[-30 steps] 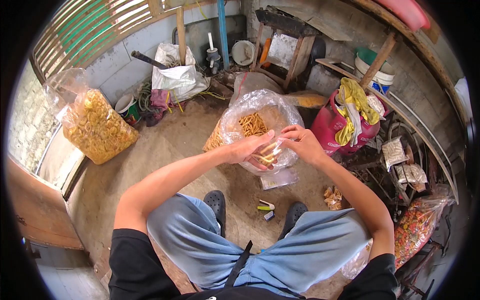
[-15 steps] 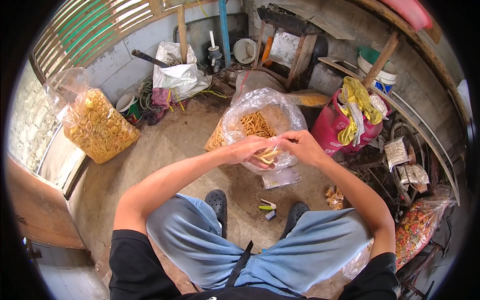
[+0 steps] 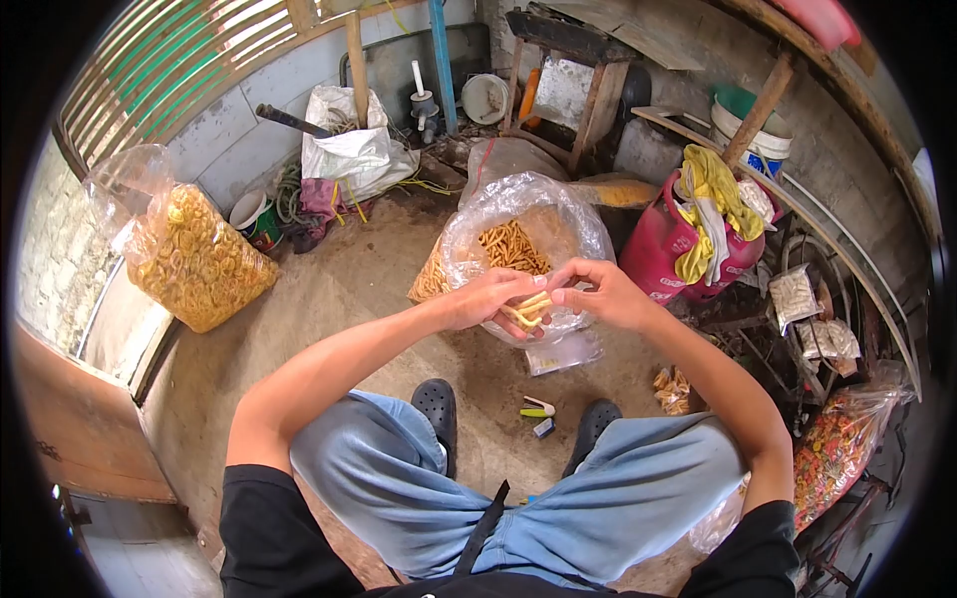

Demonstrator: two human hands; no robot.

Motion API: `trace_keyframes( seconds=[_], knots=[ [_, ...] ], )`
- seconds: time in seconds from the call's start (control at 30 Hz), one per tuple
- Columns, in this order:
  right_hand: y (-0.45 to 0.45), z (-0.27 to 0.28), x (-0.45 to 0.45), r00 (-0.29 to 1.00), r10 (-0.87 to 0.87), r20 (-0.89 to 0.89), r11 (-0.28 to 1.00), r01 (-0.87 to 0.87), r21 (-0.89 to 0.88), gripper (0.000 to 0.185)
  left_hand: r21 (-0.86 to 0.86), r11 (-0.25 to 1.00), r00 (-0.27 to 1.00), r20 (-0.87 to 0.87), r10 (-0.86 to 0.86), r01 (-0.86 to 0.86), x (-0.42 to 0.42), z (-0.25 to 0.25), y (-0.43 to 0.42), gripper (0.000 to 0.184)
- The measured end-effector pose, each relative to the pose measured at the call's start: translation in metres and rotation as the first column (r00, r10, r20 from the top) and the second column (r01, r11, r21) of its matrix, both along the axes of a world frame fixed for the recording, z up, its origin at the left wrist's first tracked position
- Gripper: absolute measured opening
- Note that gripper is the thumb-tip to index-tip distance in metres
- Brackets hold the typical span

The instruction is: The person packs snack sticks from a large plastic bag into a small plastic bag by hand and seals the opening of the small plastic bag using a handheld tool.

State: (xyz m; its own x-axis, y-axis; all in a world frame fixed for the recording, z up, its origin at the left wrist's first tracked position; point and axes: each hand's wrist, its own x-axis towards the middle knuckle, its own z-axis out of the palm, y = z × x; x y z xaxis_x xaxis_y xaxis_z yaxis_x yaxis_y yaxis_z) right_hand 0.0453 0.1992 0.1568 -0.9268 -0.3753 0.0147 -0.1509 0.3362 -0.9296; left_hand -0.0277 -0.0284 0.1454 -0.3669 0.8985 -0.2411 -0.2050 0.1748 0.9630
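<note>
"Seeing trouble?"

"Possibly. Left hand [image 3: 488, 300] is cupping a small clear plastic packet of pale-yellow sticks [image 3: 529, 312] before the wide clear plastic bag [image 3: 581, 231]; right hand [image 3: 606, 298] is apparently pinching the packet's edge. A slackening pinch could be spilling sticks."

1. Left arm [image 3: 344, 357]: bent at the elbow, which sits out to the side, its forearm slanting forward and inward.
2. Left hand [image 3: 498, 296]: in front of the body, thumb uppermost, fingers curled beneath in a loose grip.
3. Right arm [image 3: 708, 375]: also bent, mirroring the left.
4. Right hand [image 3: 608, 296]: just beside the left, thumb and forefinger bent toward each other; whether their tips meet is too small to tell.
5. Legs [image 3: 374, 478]: bent, knees spread apart.
</note>
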Motion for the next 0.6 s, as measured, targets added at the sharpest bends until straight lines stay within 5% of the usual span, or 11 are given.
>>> trace_keyframes(
  seconds=[0.1,0.3,0.37,0.6],
  knots=[
    [0.003,-0.001,-0.002,0.99,-0.042,0.133,0.996,0.053,-0.077,0.019,-0.004,1.0,0.999,0.023,0.027,-0.027,0.0,-0.002,-0.001,0.051],
    [0.005,0.007,0.002,0.963,-0.237,-0.131,0.97,0.227,-0.083,0.013,0.011,0.995,0.995,0.025,0.099,-0.099,-0.001,-0.008,-0.002,0.045],
    [0.008,0.003,-0.001,0.879,-0.246,-0.409,0.967,0.249,-0.045,0.017,-0.025,0.977,0.978,-0.016,0.21,-0.211,-0.003,-0.013,0.0,0.05],
    [0.012,0.009,-0.001,0.899,-0.175,-0.402,0.98,0.197,0.014,0.022,-0.01,0.983,0.977,-0.116,0.179,-0.181,0.002,-0.009,0.0,0.057]
  ],
)
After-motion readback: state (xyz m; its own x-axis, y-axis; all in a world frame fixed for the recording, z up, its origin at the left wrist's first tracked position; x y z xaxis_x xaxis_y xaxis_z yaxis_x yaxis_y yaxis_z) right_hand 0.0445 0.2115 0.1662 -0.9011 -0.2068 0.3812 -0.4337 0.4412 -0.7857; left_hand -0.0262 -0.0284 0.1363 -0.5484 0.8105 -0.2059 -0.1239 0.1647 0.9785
